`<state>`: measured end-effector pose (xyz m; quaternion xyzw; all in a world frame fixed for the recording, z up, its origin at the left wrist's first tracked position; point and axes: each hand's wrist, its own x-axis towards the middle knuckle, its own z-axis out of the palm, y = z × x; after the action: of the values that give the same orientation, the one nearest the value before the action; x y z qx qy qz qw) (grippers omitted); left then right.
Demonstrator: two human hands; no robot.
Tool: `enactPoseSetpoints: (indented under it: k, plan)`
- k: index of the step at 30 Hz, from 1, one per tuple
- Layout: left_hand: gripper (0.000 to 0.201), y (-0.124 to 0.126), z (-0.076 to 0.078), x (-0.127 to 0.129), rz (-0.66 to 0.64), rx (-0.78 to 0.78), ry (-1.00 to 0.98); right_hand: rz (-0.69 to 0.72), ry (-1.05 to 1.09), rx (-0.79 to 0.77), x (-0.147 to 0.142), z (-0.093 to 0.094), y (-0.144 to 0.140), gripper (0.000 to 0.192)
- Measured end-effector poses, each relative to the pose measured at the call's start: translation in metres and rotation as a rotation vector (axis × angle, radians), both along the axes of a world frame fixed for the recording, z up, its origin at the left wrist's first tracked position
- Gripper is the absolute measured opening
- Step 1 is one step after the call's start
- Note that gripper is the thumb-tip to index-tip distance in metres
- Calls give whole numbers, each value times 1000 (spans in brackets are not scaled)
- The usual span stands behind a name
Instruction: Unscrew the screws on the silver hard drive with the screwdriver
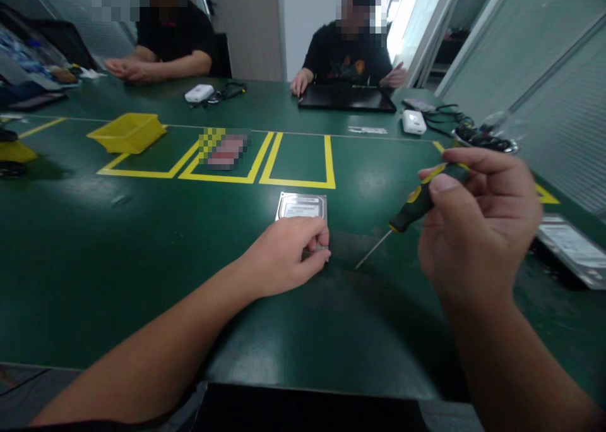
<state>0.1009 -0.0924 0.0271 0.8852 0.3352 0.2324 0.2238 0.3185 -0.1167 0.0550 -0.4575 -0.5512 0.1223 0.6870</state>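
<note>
A silver hard drive (302,206) with a white label lies on the green table in front of me. My left hand (293,249) rests over its near half, fingers curled at the right near corner; that part of the drive is hidden. Raised to the right, my right hand (478,223) is closed round the dark green and yellow handle of a screwdriver (411,206). Its thin shaft slants down and left, with the tip apart from the drive. Beyond my right wrist, near the table's right edge, lies another hard drive (575,246).
Yellow tape marks rectangles on the table (142,230). A yellow bin (127,133) stands at the left, beside a blurred phone-like object (228,152). Two people sit across, one with hands at a black laptop-like panel (347,98). White adapters and a cable heap (487,139) lie farther back.
</note>
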Motion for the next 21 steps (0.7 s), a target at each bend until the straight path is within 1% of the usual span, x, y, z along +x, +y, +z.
enactPoseSetpoints:
  k: [3, 5, 7, 9, 10, 11, 14, 17, 18, 21]
  plan:
    - [5, 4, 6, -4, 88, 47, -58, -10, -21, -1, 0, -2, 1, 21]
    - [7, 9, 8, -7, 163, 115, -26, -4, 0, 11, 1, -4, 3, 20]
    - [15, 16, 6, -12, 302, 168, 52, -5, 29, 17, 1, -6, 4, 19]
    - [28, 23, 3, -17, 485, 199, 210, -20, 31, 9, 0, -7, 4, 18]
    - [33, 26, 0, -19, 545, 196, 305, -31, 18, -1, 0, -8, 4, 18]
    - [36, 29, -2, -21, 573, 186, 395, -42, -2, -15, 0, -8, 4, 18]
    - [40, 34, -9, -25, 601, 157, 598, -54, -78, -114, -2, -7, 2, 17]
    - [42, 36, -12, -25, 580, 131, 660, -20, -182, -283, -2, -9, 2, 21]
    - [43, 37, -13, -25, 573, 123, 661, -10, -260, -338, -2, -10, 3, 24]
    - [42, 39, -13, -26, 556, 115, 660, 15, -584, -473, 0, -19, 10, 31]
